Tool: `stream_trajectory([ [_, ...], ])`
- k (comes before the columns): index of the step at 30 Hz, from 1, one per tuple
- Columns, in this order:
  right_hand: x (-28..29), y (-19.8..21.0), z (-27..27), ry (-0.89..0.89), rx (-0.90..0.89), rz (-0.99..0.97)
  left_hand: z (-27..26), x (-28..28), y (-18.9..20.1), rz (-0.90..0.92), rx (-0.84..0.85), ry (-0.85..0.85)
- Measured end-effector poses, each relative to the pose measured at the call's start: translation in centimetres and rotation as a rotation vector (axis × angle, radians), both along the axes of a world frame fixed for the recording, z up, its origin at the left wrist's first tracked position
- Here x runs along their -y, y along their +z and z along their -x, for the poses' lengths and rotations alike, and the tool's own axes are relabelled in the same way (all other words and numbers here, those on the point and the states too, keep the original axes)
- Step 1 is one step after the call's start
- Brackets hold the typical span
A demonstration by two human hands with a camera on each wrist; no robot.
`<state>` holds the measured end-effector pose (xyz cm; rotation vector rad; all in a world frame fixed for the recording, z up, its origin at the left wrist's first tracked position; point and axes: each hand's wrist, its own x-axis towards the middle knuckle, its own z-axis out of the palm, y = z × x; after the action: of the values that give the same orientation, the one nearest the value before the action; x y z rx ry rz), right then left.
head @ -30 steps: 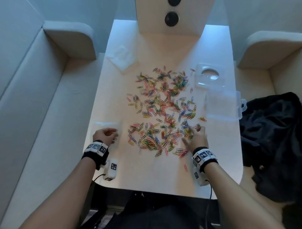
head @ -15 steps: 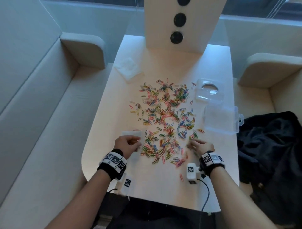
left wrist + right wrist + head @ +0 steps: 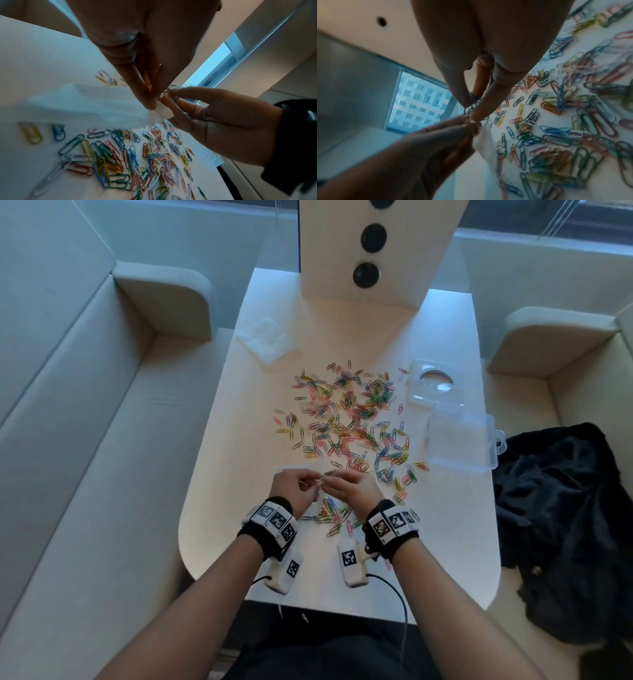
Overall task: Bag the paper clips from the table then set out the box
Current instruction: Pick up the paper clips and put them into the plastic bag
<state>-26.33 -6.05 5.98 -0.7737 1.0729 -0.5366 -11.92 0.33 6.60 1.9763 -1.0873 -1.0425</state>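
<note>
Here both hands meet just above the near middle of the bench [image 3: 219, 508]. The left hand [image 3: 291, 491] pinches the top edge of a small clear bag [image 3: 89, 104], which hangs down toward the surface. The right hand [image 3: 352, 491] has its fingers [image 3: 481, 106] narrowed round a few paper clips [image 3: 471, 108], held right at the left hand's fingertips by the bag's mouth. Loose paper clips [image 3: 349, 422], in many colours, lie scattered over the bench's middle, from under the hands to the far side. The clear box [image 3: 459, 440] sits at the right edge, with its lid [image 3: 433, 386] just beyond it. A white tissue [image 3: 267, 340] lies far left.
</note>
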Motion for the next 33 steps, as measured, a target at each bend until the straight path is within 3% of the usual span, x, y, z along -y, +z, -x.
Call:
stream_trajectory([
  [5,-0.1,-0.1,-1.0,0.223,-0.345,0.187,-0.2,-0.4,0.2,0.075,0.000,-0.048],
  [15,-0.4,0.6,-0.8,0.261,-0.196,0.079,-0.8,-0.2,0.8,0.116,0.012,-0.144],
  [21,1.2,0.8,-1.9,0.615,-0.768,0.320,-1.0,0.2,0.6,0.124,0.132,-0.134],
  [24,1.9,2.0,-1.7,0.582,-0.640,0.359,-0.8,0.9,0.2,0.083,0.200,-0.062],
  [26,2.7,2.7,-0.7,0.466,-0.450,0.298,-0.6,1.5,0.2,0.058,0.213,-0.043],
  [28,3.9,2.3,1.4,0.316,-0.389,0.335,-0.3,2.0,0.2,0.036,0.195,-0.018],
  [30,5.8,0.6,4.2,0.240,-0.655,0.510,-0.2,2.3,0.0,0.019,0.171,0.009],
  [32,7.8,-2.3,7.4,0.354,-1.033,0.619,-0.2,2.4,-0.2,0.004,0.150,0.020],
  [33,8.4,-3.8,8.6,0.435,-1.141,0.592,-0.1,2.4,-0.3,-0.003,0.139,0.022],
])
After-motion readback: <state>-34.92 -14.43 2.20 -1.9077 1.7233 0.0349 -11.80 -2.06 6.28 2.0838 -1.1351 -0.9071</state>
